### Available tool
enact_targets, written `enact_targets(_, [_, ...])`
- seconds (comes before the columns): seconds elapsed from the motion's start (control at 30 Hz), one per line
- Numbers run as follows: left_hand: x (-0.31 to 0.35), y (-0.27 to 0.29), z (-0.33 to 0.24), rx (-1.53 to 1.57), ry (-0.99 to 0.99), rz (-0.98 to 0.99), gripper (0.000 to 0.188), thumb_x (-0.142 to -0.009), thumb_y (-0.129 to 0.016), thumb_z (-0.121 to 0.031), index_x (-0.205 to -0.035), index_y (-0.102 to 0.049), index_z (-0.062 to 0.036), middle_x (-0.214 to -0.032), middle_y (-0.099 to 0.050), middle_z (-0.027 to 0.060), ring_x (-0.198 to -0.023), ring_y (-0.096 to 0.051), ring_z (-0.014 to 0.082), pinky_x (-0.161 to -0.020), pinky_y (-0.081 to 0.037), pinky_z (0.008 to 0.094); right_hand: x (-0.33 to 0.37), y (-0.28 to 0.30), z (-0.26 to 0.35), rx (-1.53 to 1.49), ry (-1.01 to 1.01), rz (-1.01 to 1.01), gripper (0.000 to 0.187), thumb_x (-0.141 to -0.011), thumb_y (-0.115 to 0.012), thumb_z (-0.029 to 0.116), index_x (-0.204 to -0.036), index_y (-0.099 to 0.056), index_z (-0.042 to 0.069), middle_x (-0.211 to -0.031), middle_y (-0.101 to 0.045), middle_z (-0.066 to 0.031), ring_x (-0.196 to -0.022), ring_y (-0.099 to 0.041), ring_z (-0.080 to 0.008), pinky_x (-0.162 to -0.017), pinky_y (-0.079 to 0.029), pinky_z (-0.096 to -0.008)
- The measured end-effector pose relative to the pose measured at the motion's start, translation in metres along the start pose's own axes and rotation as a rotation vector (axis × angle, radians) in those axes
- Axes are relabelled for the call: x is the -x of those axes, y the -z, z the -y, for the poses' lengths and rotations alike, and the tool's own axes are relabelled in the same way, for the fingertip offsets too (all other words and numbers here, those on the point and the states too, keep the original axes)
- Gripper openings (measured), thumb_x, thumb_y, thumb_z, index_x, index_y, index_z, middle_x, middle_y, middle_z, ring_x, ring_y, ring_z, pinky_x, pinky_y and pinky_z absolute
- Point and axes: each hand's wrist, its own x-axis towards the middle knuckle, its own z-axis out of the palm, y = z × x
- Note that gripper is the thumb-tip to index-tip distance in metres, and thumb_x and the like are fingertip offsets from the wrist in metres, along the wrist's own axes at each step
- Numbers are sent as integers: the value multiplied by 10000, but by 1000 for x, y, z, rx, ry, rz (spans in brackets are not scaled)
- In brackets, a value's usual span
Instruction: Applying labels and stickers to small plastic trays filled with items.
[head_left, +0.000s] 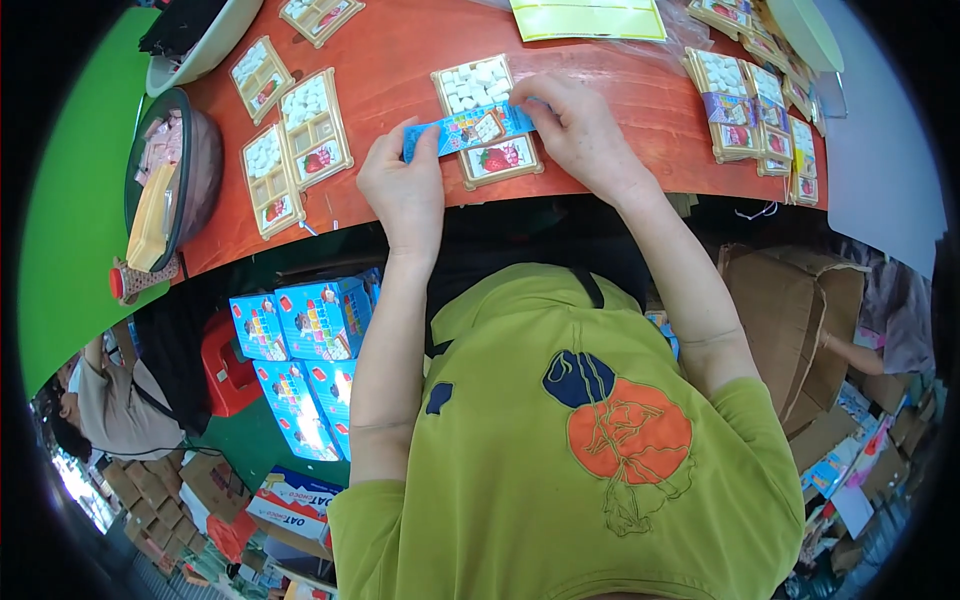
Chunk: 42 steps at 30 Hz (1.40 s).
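The left hand (405, 190) and right hand (572, 130) each pinch one end of a flat, glossy blue strip (455, 136), which lies across the middle of a cream rectangular tray (507, 177) with small, chalky white blocks (473, 84) and a strawberry-printed card (500, 156). Beneath is a smooth red tabletop (390, 50). Similar trays (333, 130) lie leftward, near a round dark tub (205, 150); banded trays (735, 115) crowd the right, and a yellow sheet (590, 18) lies beyond.

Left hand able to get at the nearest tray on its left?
Probably yes: nothing stands between the left hand and that tray, though it would likely have to release the blue strip first.
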Motion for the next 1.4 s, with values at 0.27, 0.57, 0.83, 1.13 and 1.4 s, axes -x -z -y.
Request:
enact_targets(0.27, [25,10,-3,-537,-352,-13,284,-878,-693,-82,-1114,-665,71,-865,-663,169,-758,-644,260,-710,-510,385,27,-4,13,273,136,86,304,-807,-675,-9,-1066,-707,149,-941,-589,-117,-902,-619,-317,-761,-522,-413])
enact_targets(0.57, [86,36,21,643,584,-43,433,-879,-727,-25,-1211,-449,-6,-823,-631,83,-630,-606,146,-501,-445,251,39,-5,10,242,302,119,280,-795,-705,22,-1013,-727,196,-904,-593,-77,-838,-612,-281,-698,-491,-387])
enact_targets(0.83, [90,14,59,1061,676,-23,268,-902,-705,-28,-993,-465,-103,-861,-627,75,-749,-630,195,-699,-514,352,38,-6,13,235,298,192,342,-784,-685,-27,-1031,-742,202,-933,-613,-74,-874,-629,-280,-737,-506,-390])
enact_targets(1.13, [115,33,42,1005,724,50,128,-922,-679,-55,-1032,-614,-61,-900,-642,54,-754,-612,154,-730,-500,315,45,6,14,217,339,224,326,-788,-671,-37,-1004,-744,196,-973,-638,-62,-911,-615,-272,-789,-474,-372])
enact_targets(1.4, [108,14,35,719,671,119,222,-938,-637,-101,-1145,-631,-21,-949,-663,27,-808,-592,87,-749,-462,254,44,4,16,249,352,254,319,-786,-668,-36,-1000,-748,186,-965,-636,-53,-897,-608,-253,-791,-460,-357])
